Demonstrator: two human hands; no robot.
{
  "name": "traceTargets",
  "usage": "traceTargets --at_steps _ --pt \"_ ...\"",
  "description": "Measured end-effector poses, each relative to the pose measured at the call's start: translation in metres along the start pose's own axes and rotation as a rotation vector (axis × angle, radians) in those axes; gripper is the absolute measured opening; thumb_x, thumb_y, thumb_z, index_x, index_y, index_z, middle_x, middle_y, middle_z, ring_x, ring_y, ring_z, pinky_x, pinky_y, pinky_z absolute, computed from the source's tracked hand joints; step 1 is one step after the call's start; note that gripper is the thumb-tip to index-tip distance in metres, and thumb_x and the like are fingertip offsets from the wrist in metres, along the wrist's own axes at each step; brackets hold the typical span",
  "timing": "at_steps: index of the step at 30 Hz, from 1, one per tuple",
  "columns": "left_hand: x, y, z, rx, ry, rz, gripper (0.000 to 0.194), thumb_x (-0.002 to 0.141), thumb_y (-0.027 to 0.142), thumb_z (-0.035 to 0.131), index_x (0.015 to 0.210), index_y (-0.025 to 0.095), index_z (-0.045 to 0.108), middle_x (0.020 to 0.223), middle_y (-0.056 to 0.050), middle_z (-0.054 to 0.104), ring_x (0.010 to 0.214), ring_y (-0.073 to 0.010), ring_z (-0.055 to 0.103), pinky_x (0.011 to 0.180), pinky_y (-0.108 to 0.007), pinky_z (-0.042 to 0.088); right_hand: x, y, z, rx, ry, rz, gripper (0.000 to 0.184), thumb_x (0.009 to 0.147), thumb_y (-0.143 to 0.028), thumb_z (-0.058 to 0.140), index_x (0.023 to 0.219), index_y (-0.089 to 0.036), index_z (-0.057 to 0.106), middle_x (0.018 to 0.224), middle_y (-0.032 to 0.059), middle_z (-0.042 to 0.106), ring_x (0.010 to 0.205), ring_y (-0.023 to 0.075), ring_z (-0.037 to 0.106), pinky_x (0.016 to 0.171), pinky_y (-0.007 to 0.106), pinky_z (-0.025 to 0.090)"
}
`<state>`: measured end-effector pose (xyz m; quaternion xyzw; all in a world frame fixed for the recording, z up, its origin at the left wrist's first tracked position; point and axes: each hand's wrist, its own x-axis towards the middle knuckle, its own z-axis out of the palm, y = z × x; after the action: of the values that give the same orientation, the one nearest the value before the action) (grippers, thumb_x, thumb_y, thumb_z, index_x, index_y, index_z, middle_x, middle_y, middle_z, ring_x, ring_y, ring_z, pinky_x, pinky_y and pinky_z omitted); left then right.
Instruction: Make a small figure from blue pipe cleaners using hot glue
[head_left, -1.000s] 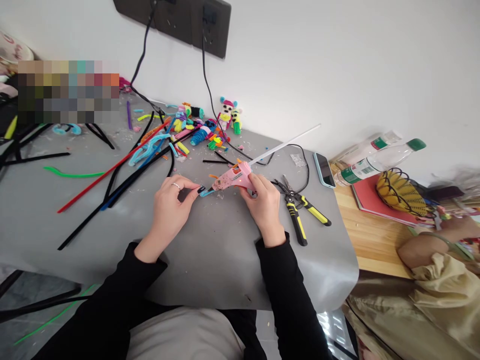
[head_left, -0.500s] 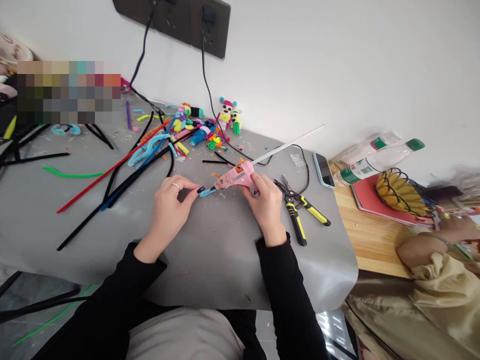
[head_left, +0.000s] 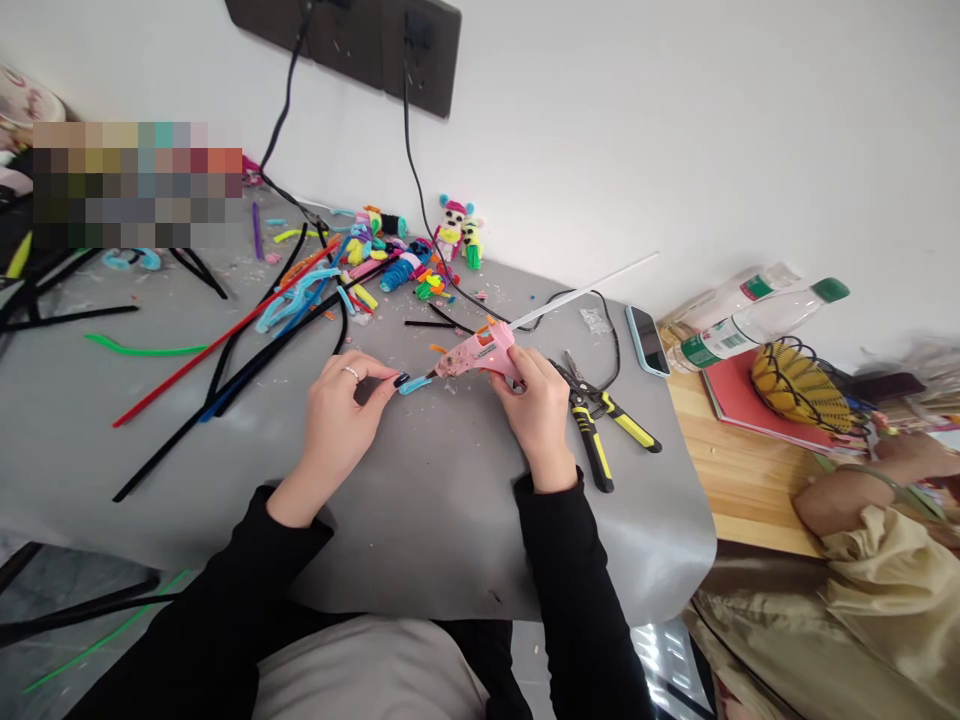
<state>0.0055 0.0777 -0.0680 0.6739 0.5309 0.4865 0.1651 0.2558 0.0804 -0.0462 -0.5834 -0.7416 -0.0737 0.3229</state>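
- A short light-blue fuzzy piece (head_left: 415, 385) is held just beyond the fingertips of the left hand (head_left: 343, 405), its near end pinched between thumb and finger.
- It can be judged very light, soft and easily bent; it is best taken by the end farthest from the nozzle, with little pressure.
- To the right of that pinch, a pink glue gun (head_left: 477, 353) is gripped at its handle by the right hand (head_left: 534, 400); its nozzle is pointed at the piece's free end, though contact cannot be made out.
- The gun is probably stiff and fairly light; only the handle should be grasped, since the tip may be hot.
- Behind the right-hand grip, a long, thin glue stick (head_left: 585, 291) is left jutting out, likely easily knocked.
- Just right of that hand, yellow-and-black pliers (head_left: 596, 435) are laid on the grey tabletop (head_left: 427, 540).
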Motion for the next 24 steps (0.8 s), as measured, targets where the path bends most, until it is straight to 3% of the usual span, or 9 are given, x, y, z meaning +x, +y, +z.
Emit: traceTargets --at_steps 8,14,19,24 --pt "0.0 0.0 0.001 -0.003 0.023 0.031 0.01 0.093 0.023 0.065 0.084 0.023 0.07 0.084 -0.002 0.072 0.083 -0.0217 0.064 0.077 -0.034 0.049 0.001 0.003 0.0 -0.011 0.022 -0.033 0.016 0.095 -0.015 0.058 0.104 -0.019 0.07 0.08 0.0033 0.065 0.071 0.0186 0.055 0.067 0.029 0.043" --pt "0.0 -0.001 0.001 0.003 0.028 0.03 0.01 0.092 0.022 0.065 0.084 0.023 0.071 0.085 -0.003 0.072 0.082 -0.021 0.064 0.075 -0.033 0.048 0.001 0.004 0.003 -0.059 0.111 -0.049 0.015 0.096 -0.018 0.057 0.107 -0.02 0.067 0.084 0.005 0.066 0.077 0.0209 0.058 0.07 0.031 0.045" --pt "0.001 -0.002 0.0 -0.018 0.02 0.023 0.011 0.092 0.025 0.065 0.084 0.023 0.072 0.085 -0.003 0.073 0.082 -0.0205 0.066 0.076 -0.034 0.049 0.007 0.012 0.004 -0.137 0.15 0.185 0.016 0.092 -0.028 0.06 0.105 -0.019 0.065 0.085 0.0058 0.063 0.08 0.0234 0.056 0.073 0.034 0.045" --pt "0.001 0.001 0.0 -0.071 0.031 -0.001 0.01 0.091 0.027 0.065 0.085 0.023 0.073 0.087 -0.003 0.074 0.084 -0.0206 0.067 0.081 -0.035 0.052 0.029 0.029 0.008 -0.193 0.028 0.441 0.015 0.088 -0.03 0.061 0.096 -0.018 0.066 0.096 0.0101 0.062 0.086 0.0257 0.055 0.072 0.034 0.043"
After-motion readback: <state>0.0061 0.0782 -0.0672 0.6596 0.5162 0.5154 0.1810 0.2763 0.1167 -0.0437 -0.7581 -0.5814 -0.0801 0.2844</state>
